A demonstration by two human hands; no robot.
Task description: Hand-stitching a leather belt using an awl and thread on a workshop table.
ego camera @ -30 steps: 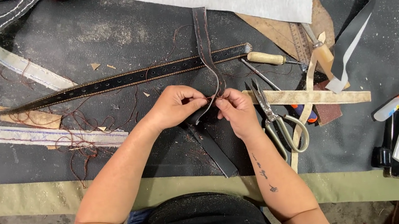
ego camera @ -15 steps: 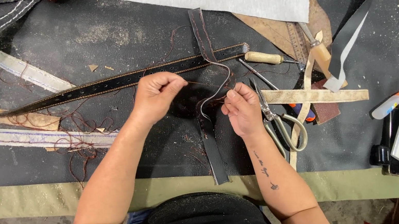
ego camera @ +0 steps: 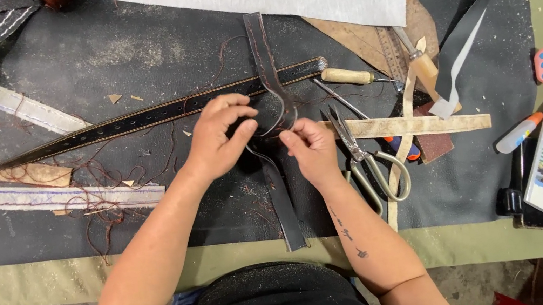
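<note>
Left hand [ego camera: 223, 138] shifted right, both hands now pinching dark leather strap [ego camera: 282, 193], lengthwise away from person.

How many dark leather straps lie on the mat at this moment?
2: a long punched strap running left from the mat's middle, and a stitched strap held between the left hand and right hand. Others may be hidden.

We see bright, even overhead light, soft shadows beneath our forearms, sharp focus throughout, slight bending toward the edges.
</note>
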